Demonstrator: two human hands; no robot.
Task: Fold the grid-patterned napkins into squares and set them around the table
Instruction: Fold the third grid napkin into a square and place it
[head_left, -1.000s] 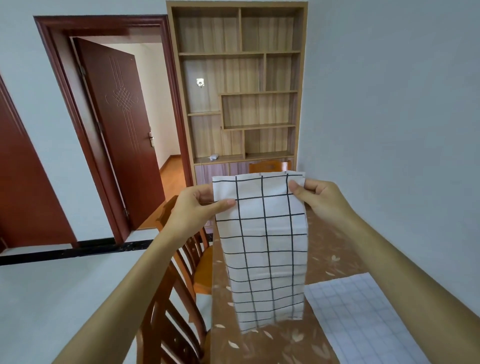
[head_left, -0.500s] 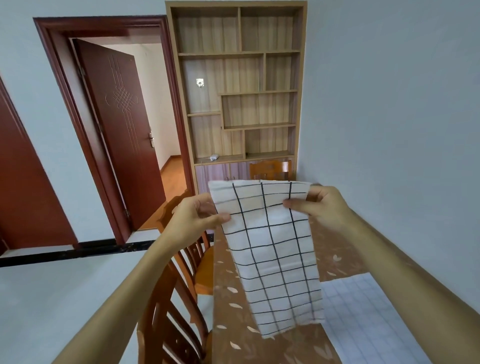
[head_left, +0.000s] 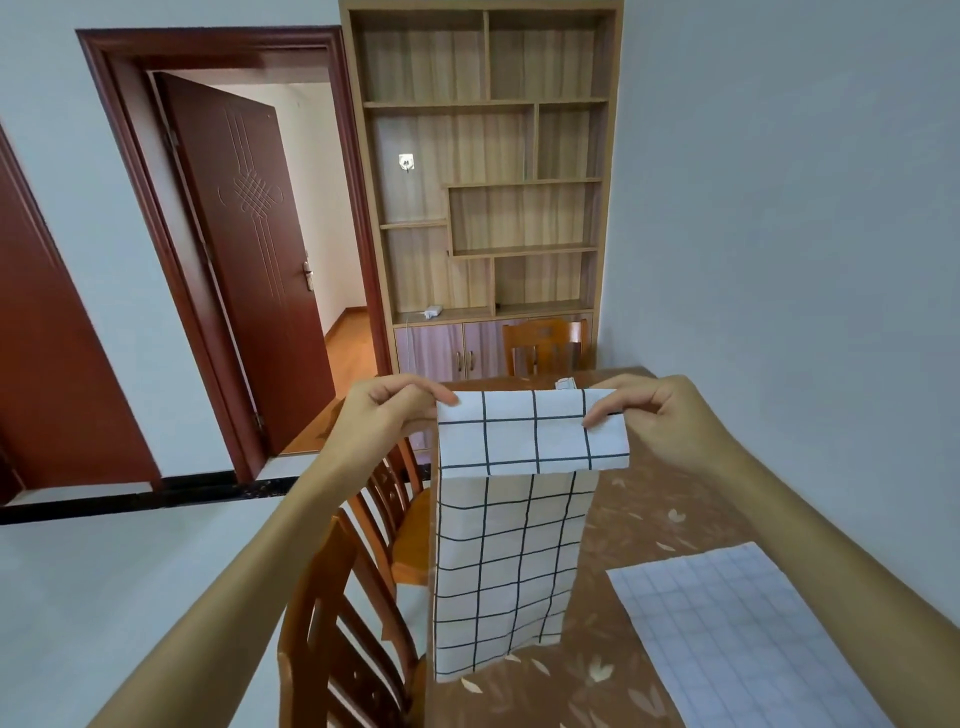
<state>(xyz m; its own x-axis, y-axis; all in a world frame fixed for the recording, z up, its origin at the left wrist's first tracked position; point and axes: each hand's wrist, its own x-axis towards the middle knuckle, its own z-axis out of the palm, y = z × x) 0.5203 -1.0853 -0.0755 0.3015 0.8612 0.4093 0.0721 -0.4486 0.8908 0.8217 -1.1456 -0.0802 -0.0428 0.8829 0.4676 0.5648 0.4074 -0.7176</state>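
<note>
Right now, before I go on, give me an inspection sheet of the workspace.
Surface: table with brown leaf-patterned cover.
Job's things: held napkin, top folded over forward, rest hanging; second napkin flat on the table.
Clutter: small pale object at the far end, unclear.
Hands: left hand and right hand pinch the held napkin's top corners.
Cables: white adapter-like item on the shelf unit, maybe corded.
Surroundings: wooden chairs, open door.

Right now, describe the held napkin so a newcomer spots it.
Find the brown leaf-patterned table before the shelf unit. Over its left edge, the left hand and right hand pinch a hanging napkin. Its bold black grid and folded-over top distinguish it from the faint-lined napkin lying flat.
</note>
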